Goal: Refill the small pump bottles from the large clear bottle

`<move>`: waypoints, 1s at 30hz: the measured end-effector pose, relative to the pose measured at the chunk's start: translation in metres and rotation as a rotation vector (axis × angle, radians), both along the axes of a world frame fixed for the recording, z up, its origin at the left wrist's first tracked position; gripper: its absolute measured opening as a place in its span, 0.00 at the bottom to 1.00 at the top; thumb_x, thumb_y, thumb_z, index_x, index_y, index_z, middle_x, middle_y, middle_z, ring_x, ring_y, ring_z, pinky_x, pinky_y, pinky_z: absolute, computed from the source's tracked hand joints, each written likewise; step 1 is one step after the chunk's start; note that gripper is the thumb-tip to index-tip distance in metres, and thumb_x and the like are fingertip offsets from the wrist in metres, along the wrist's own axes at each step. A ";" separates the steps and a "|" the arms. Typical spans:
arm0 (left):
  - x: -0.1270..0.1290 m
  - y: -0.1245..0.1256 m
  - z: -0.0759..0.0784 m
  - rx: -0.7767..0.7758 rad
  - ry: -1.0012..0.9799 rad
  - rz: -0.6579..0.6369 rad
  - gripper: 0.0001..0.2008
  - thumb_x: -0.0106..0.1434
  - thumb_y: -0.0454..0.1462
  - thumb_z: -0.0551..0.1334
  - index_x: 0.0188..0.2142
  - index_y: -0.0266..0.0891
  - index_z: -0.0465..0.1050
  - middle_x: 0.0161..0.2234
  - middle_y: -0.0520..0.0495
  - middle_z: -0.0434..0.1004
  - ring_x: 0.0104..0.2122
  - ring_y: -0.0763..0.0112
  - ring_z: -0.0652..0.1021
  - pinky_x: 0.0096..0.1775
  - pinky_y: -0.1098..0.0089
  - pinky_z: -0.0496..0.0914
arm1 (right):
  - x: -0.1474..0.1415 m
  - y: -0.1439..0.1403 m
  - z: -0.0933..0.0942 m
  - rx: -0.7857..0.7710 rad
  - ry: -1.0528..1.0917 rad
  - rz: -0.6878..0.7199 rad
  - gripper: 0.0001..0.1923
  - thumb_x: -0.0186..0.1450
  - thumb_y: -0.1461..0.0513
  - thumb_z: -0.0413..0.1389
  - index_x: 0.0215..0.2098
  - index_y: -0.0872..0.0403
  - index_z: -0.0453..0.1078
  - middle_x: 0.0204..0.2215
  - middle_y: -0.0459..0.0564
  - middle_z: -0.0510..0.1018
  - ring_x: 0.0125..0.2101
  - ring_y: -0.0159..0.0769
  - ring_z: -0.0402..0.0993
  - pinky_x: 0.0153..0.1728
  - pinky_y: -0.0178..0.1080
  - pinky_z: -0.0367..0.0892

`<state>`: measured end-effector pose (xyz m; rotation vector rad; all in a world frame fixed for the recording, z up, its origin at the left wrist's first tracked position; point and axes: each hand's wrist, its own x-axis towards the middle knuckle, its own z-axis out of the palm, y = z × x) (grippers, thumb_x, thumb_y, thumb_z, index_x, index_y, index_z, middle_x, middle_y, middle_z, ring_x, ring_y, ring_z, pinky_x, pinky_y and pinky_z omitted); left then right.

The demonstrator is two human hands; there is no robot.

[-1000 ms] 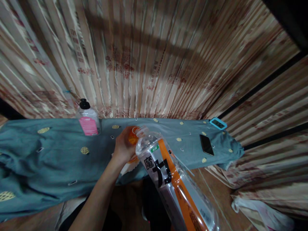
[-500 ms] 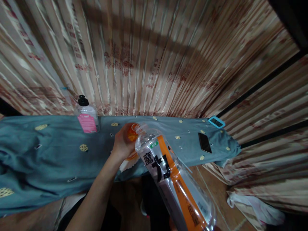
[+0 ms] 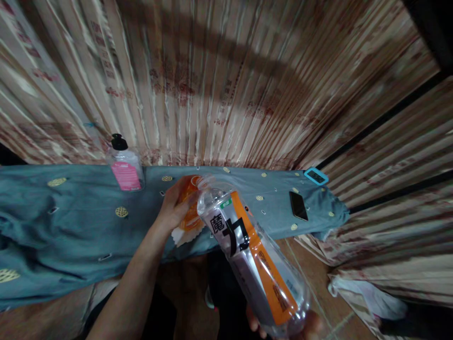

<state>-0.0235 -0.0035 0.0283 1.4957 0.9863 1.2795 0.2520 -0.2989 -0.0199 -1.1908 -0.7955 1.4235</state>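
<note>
My left hand [image 3: 173, 203] is wrapped round an orange bottle [image 3: 193, 216], which looks see-through and stands over the cloth. A large clear plastic bottle [image 3: 247, 250] with a silver and orange label lies tilted across the middle of the view. Its neck points up and left and meets the mouth of the orange bottle; whether the rims touch I cannot tell. From beneath, my right hand [image 3: 308, 325] grips the base of the clear bottle, most of its fingers hidden. Under the orange bottle lies a white piece with a scalloped edge [image 3: 186, 237].
A pump bottle [image 3: 126, 175] with a pink label stands on the grey-blue cloth [image 3: 85, 208] at the left. To the right lie a black phone [image 3: 298, 206] and a blue-framed device [image 3: 316, 176]. A pleated curtain [image 3: 198, 94] rises behind. A white bag [image 3: 368, 297] lies at lower right.
The base of the clear bottle has come up slightly, and more of my right hand shows. More of the orange bottle is visible beside my left hand. The whole view has shifted a little.
</note>
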 end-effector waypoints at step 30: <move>0.003 0.004 -0.010 0.042 0.109 0.077 0.33 0.59 0.53 0.77 0.59 0.41 0.85 0.56 0.35 0.94 0.57 0.41 0.91 0.62 0.46 0.83 | 0.031 -0.002 -0.027 -0.089 0.209 0.105 0.61 0.42 0.16 0.72 0.53 0.51 0.92 0.37 0.61 0.93 0.32 0.55 0.89 0.34 0.51 0.86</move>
